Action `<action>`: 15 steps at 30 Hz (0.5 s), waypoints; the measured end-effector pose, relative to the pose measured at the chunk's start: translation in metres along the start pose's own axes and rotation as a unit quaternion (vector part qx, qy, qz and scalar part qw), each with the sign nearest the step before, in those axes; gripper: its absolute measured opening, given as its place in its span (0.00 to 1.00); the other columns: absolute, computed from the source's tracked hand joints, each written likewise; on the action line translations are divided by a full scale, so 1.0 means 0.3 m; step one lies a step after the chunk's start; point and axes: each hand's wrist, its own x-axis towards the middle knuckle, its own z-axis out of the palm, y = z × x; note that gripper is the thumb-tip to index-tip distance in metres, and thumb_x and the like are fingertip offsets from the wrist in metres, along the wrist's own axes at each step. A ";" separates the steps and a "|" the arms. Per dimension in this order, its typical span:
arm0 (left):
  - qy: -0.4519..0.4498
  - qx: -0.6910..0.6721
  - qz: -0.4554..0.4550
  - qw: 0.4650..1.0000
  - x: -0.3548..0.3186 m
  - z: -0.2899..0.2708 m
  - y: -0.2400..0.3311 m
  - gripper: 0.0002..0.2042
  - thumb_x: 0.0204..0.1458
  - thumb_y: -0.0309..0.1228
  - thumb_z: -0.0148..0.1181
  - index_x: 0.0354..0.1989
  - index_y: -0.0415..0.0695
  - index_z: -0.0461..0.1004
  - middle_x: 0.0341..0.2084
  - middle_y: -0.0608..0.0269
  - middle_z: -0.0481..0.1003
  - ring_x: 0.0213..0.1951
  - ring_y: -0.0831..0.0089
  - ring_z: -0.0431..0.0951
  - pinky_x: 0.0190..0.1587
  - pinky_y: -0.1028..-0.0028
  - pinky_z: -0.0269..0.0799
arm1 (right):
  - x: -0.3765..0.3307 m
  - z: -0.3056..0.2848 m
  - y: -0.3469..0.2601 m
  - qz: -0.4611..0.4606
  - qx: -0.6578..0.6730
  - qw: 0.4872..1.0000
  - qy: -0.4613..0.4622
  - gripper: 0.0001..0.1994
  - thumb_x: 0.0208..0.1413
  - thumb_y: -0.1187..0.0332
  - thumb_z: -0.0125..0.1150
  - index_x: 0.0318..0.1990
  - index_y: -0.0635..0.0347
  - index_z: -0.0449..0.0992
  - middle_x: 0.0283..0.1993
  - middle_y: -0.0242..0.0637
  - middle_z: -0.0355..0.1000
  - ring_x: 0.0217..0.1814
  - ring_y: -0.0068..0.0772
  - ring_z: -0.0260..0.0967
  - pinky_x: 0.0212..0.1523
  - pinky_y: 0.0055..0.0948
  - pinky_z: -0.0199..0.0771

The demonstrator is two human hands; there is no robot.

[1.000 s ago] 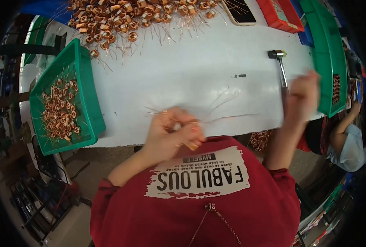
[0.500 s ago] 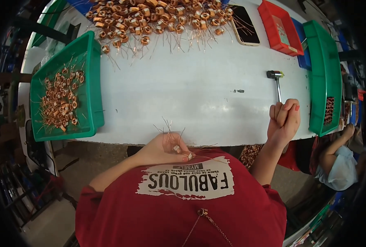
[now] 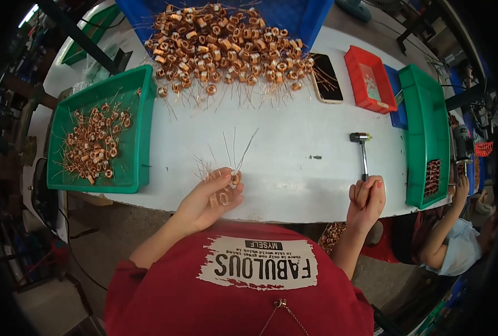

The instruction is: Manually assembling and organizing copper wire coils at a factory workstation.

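My left hand [image 3: 211, 197] is closed just over the table's near edge. Between its thumb and fingers is a small copper wire coil [image 3: 235, 178] with long wire ends sticking up. More coils with loose wires show in its palm. My right hand [image 3: 366, 200] is closed, fingers curled together, at the near right edge. A small mallet [image 3: 363, 154] with a black and yellow head lies beyond it. Its handle runs back to the fingers, and I cannot tell if they grip it or hide its end.
Many copper coils [image 3: 226, 53] spill from a blue bin [image 3: 315, 22]. A green tray [image 3: 142, 129] of coils stands left. At right are a phone [image 3: 327, 81], a red tray [image 3: 352, 61] and a long green tray [image 3: 414, 140]. Another person's arm [image 3: 447, 221] is far right.
My left hand has moved up from against my shirt to over the table edge, bringing a coil upright into view. The mallet stays put; my right hand remains closed near its handle. The view has tilted upward.
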 end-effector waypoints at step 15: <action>-0.163 -0.025 -0.101 0.981 0.106 -0.023 0.002 0.10 0.53 0.24 0.51 0.44 0.43 0.67 0.43 0.60 0.68 0.34 0.78 0.71 0.29 0.88 0.71 | 0.023 0.060 0.048 0.086 -0.045 0.995 -0.022 0.12 0.61 0.66 0.40 0.28 0.61 0.66 0.13 0.21 0.49 0.15 0.13 0.40 0.18 0.15 0.43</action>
